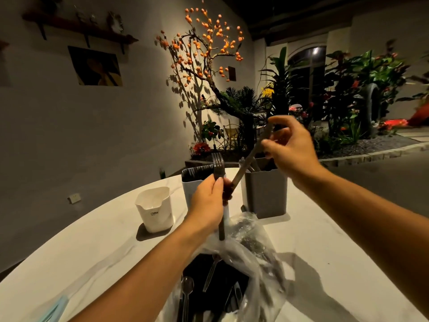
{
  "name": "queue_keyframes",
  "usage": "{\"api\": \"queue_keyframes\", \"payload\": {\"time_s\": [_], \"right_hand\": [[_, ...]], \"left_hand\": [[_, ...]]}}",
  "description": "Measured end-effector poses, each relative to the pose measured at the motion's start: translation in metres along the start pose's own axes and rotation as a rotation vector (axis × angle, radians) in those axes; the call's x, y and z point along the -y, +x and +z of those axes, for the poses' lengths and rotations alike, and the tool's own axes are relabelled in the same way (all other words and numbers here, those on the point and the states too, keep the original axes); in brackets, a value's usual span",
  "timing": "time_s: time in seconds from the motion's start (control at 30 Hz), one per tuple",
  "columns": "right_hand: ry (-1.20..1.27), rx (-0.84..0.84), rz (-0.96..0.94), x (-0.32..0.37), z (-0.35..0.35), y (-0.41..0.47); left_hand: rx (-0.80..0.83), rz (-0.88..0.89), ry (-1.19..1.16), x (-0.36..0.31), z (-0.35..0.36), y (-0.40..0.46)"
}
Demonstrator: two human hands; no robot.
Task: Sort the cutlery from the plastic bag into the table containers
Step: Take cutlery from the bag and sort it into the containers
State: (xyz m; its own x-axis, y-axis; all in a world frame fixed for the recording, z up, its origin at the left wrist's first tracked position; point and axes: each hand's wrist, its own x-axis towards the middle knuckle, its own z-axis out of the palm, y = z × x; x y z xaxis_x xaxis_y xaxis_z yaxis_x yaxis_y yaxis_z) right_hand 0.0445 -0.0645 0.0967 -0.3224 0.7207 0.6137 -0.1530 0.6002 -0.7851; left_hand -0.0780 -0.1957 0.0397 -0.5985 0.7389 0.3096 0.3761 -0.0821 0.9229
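Two pieces of cutlery are up at once, one in each of my hands.

My left hand's fingers (214, 185) curl round the fork (219, 182) at its neck, tines up, above the plastic bag (250, 263); my right hand's fingers (275, 145) pinch a blurred utensil (253, 154), its kind unclear, slanting over the grey container (267, 194) at the far right. Both look stiff, light and smooth, so the handle is the safest hold. More cutlery lies in the bag on the near surface (92, 263); a white cup (155, 210) stands left.
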Motion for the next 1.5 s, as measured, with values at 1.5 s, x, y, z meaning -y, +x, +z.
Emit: {"api": "queue_keyframes", "payload": {"time_s": [1.5], "right_hand": [[-0.841, 0.360, -0.340, -0.060, 0.111, 0.020]], "left_hand": [[-0.415, -0.150, -0.141, 0.033, -0.059, 0.037]]}}
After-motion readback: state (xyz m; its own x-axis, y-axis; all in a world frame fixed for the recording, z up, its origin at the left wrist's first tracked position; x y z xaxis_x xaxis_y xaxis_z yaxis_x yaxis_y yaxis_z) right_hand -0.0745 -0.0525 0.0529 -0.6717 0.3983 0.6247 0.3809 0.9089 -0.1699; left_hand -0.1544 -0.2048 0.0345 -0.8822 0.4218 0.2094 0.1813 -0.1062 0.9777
